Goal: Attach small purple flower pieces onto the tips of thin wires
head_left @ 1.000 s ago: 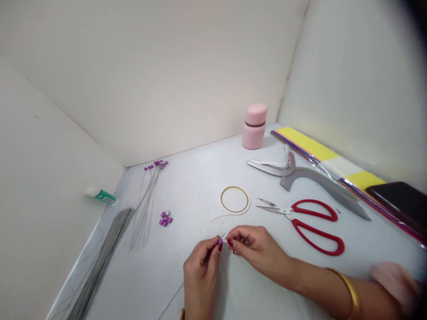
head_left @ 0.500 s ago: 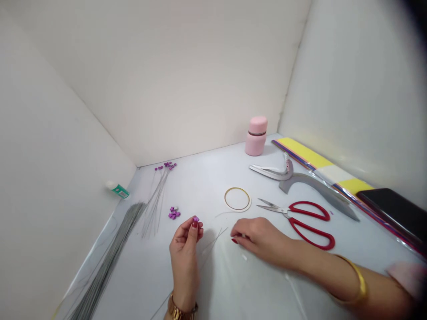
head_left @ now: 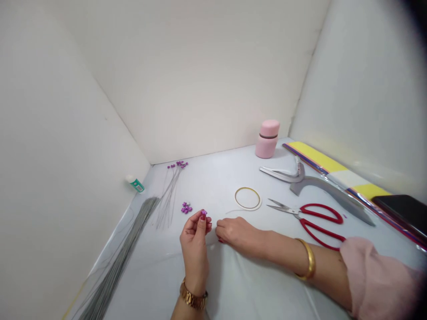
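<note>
My left hand pinches a small purple folded piece between thumb and forefinger. Close beside it on the right, my right hand is low over the table, palm down, fingers curled together; whatever they may hold is hidden. Several small purple pieces lie in a cluster just behind my left hand. Thin wires with purple tips rest farther back, next to a thick bundle of bare grey wires. A ring-shaped roll of narrow tape lies behind my right hand, its loose end out to the left.
Red-handled scissors lie open right of the tape, with grey pliers behind them. A pink flask stands near the back wall. Coloured sheets and a black phone are at the right, a glue stick at the left.
My right hand has moved left, close to my left hand, and covers the spot where thin wire ends showed. My left hand still pinches the purple piece. The whole view has shifted slightly.
</note>
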Motion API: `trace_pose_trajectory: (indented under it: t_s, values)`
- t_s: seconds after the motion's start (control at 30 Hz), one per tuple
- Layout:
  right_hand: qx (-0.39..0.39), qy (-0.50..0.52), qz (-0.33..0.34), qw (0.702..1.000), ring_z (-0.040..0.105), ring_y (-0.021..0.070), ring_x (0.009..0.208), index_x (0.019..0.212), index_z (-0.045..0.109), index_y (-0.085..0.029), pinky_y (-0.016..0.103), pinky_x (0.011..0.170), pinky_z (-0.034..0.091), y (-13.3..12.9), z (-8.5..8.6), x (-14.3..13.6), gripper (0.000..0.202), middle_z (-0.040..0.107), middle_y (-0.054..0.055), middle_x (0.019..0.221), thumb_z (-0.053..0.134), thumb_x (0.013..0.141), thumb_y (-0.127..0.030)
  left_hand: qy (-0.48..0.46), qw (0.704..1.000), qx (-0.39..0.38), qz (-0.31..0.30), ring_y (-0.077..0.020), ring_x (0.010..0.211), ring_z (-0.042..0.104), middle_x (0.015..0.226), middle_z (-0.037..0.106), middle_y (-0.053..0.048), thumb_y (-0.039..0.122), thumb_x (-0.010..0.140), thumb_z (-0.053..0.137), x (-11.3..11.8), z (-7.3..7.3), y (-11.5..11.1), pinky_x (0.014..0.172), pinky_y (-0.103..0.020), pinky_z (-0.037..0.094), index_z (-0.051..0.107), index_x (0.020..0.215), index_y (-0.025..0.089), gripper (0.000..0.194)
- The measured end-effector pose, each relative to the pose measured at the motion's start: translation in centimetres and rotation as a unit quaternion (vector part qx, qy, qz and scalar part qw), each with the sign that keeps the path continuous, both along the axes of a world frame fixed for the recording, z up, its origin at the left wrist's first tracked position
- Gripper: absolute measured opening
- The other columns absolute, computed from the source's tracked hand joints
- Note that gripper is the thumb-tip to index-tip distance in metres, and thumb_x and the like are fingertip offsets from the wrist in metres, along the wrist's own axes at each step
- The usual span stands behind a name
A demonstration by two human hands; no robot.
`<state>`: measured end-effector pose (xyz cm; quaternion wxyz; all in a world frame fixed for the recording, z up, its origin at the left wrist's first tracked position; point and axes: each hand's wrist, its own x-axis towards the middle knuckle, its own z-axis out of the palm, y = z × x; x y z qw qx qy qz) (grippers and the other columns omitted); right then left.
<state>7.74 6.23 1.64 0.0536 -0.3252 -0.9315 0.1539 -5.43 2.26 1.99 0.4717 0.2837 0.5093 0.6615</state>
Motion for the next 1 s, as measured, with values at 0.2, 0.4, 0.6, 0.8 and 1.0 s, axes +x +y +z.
trace_pose_trajectory:
  t_s: [0.2,0.4,0.6,0.8,1.0]
  values:
    - [-0.054,0.051,-0.078,0.994,0.053,0.0165,0.071,0.078,0.053,-0.017,0.025,0.06,0.035,-0.2,1.0,2.1,0.013,0.06,0.004,0.077,0.043,0.085,-0.016,0.008,1.0,-0.003,-0.026,-0.012,0.068,0.06,0.073,0.065,-0.002,0.028,0.075,0.063,0.4,0.0,-0.5,0.065,-0.026,0.048,0.064,0.09,0.014,0.02]
    - [-0.145,0.106,-0.131,0.975,0.048,0.012,0.062,0.076,0.047,-0.019,0.021,0.056,0.035,-1.5,2.0,6.0,0.013,0.055,-0.001,0.068,0.038,0.084,-0.012,0.003,0.999,-0.047,-0.019,-0.0128,0.079,0.059,0.098,0.062,-0.005,0.03,0.075,0.062,0.7,-0.6,-0.7,0.066,-0.024,0.046,0.064,0.096,0.018,0.024]
    - [-0.279,0.15,-0.169,0.933,0.043,0.0099,0.056,0.073,0.043,-0.019,0.018,0.05,0.033,-4.3,1.4,10.5,0.014,0.05,-0.003,0.064,0.036,0.085,-0.016,-0.017,0.997,-0.068,0.035,-0.0089,0.078,0.055,0.095,0.059,-0.001,0.032,0.076,0.061,-0.3,-1.1,-0.2,0.064,-0.019,0.043,0.061,0.098,0.021,0.024]
    - [-0.357,0.172,-0.257,0.881,0.043,0.0127,0.062,0.07,0.043,-0.019,0.022,0.057,0.035,-6.2,0.0,13.1,0.017,0.048,-0.001,0.065,0.042,0.085,-0.026,-0.046,0.994,-0.085,0.053,-0.0065,0.074,0.052,0.099,0.056,-0.001,0.03,0.076,0.062,-0.5,-1.3,-0.2,0.058,-0.015,0.041,0.061,0.096,0.021,0.022]
    - [-0.496,0.213,-0.21,0.815,0.05,0.0126,0.063,0.076,0.05,-0.017,0.023,0.059,0.037,-6.3,1.2,13.0,0.02,0.054,0.001,0.067,0.046,0.085,-0.034,-0.102,0.991,-0.065,-0.064,-0.0041,0.058,0.052,0.075,0.058,0.002,0.023,0.075,0.064,0.9,-0.4,-0.5,0.058,-0.016,0.044,0.064,0.084,0.017,0.011]
